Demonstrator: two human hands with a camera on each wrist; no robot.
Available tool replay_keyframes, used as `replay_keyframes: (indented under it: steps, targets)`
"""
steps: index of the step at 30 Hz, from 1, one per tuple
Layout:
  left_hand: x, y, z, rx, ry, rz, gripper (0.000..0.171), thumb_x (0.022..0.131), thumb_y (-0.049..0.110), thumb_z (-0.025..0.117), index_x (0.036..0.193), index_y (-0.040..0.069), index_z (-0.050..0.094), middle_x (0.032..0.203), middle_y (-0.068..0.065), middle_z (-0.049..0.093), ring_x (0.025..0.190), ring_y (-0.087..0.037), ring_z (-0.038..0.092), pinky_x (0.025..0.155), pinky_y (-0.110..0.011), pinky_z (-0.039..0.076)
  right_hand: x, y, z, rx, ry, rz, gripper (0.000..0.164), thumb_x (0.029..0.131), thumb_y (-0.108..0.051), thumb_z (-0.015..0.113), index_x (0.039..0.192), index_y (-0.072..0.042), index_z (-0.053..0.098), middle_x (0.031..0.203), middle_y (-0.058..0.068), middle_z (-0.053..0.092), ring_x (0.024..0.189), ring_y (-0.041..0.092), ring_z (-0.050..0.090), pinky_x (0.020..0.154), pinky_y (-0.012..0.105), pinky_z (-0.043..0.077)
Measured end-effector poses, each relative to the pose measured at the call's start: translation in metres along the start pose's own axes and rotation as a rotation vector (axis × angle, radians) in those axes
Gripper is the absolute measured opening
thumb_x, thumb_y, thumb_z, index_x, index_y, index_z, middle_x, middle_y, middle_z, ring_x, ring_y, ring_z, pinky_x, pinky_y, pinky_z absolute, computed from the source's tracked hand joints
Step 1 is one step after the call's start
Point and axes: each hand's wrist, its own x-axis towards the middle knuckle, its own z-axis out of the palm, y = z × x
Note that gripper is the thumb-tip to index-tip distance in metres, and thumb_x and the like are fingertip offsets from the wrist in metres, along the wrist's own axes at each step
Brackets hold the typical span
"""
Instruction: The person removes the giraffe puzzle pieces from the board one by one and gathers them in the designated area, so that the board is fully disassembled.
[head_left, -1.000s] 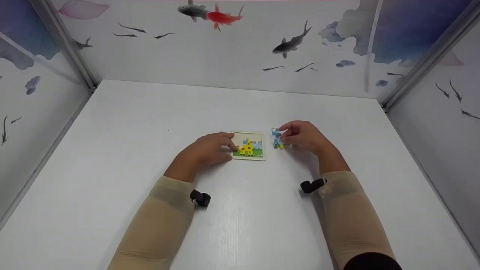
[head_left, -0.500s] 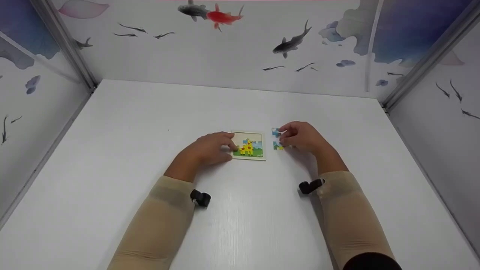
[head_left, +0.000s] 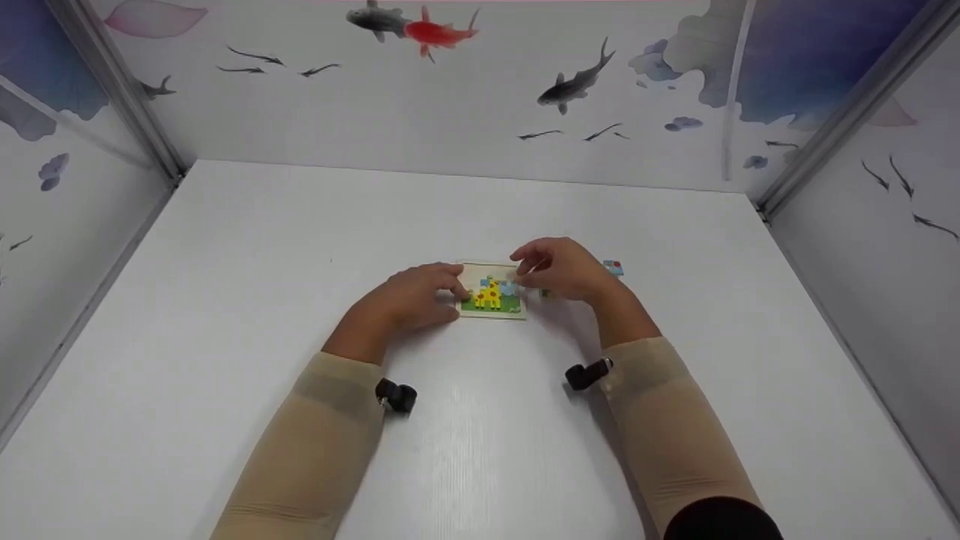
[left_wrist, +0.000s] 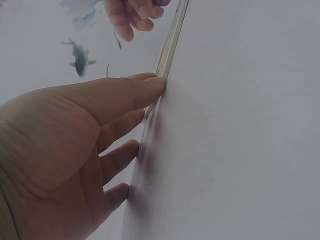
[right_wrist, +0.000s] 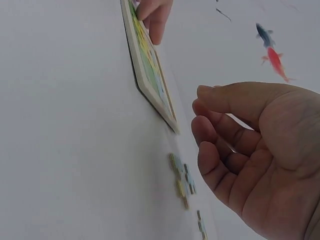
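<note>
A small square wooden puzzle board (head_left: 477, 271) lies mid-table. Its filled lower part shows a yellow giraffe on green, with bare wood above. My left hand (head_left: 420, 296) holds the board at its left side, thumb at the near corner and index finger down on the picture. Over the board's right edge, my right hand (head_left: 564, 270) has thumb and fingertips drawn together around a small puzzle piece, mostly hidden by the fingers. In the right wrist view the thumb (right_wrist: 235, 97) covers that grip, and the board's rim (right_wrist: 145, 85) lies beyond it.
Several loose puzzle pieces (right_wrist: 180, 177) lie on the table right of the board. One blue-and-red piece (head_left: 613, 267) shows beyond the right wrist. White panels with painted fish (head_left: 442, 33) enclose the table at the back and sides.
My right hand picked a piece out from among the loose ones and moved left with it to the board's right edge. The left hand has stayed on the board.
</note>
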Motion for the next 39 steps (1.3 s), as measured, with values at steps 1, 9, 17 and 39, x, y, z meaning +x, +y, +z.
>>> replay_keyframes:
  steps: [1,9,17,39]
  targets:
    - [0.0,0.0,0.0,0.005,-0.001,0.003,0.031,0.101,0.028,0.07,0.13,0.035,0.075,0.173,0.013,0.038,0.167,-0.024,0.026,0.136,-0.055,0.021,0.001,-0.003,0.003,0.001,-0.006,-0.011,0.039,0.097,-0.023,0.08,0.135,-0.026,0.072,0.117,-0.002,0.073,0.112,0.023,0.064,0.088,0.034,0.06]
    - [0.002,-0.004,0.0,0.019,0.003,0.04,0.029,0.1,0.028,0.071,0.128,0.034,0.077,0.172,0.011,0.04,0.166,-0.026,0.028,0.136,-0.057,0.022,0.009,-0.016,0.02,0.019,-0.036,-0.062,0.035,0.098,-0.02,0.078,0.132,-0.026,0.073,0.119,-0.002,0.073,0.114,0.023,0.066,0.099,0.039,0.059]
    - [0.003,-0.005,0.0,0.035,0.006,0.053,0.029,0.101,0.03,0.071,0.13,0.034,0.076,0.173,0.011,0.04,0.166,-0.026,0.029,0.135,-0.056,0.023,0.009,-0.012,0.029,0.005,-0.072,-0.022,0.035,0.096,-0.017,0.078,0.128,-0.032,0.073,0.131,-0.004,0.068,0.114,0.024,0.063,0.094,0.036,0.059]
    - [0.001,-0.004,0.0,0.026,0.009,0.043,0.028,0.101,0.027,0.071,0.127,0.035,0.077,0.172,0.012,0.041,0.165,-0.025,0.03,0.135,-0.056,0.024,0.009,-0.015,0.035,0.003,-0.068,-0.051,0.045,0.098,-0.007,0.073,0.133,-0.036,0.07,0.14,-0.006,0.062,0.113,0.025,0.062,0.094,0.036,0.061]
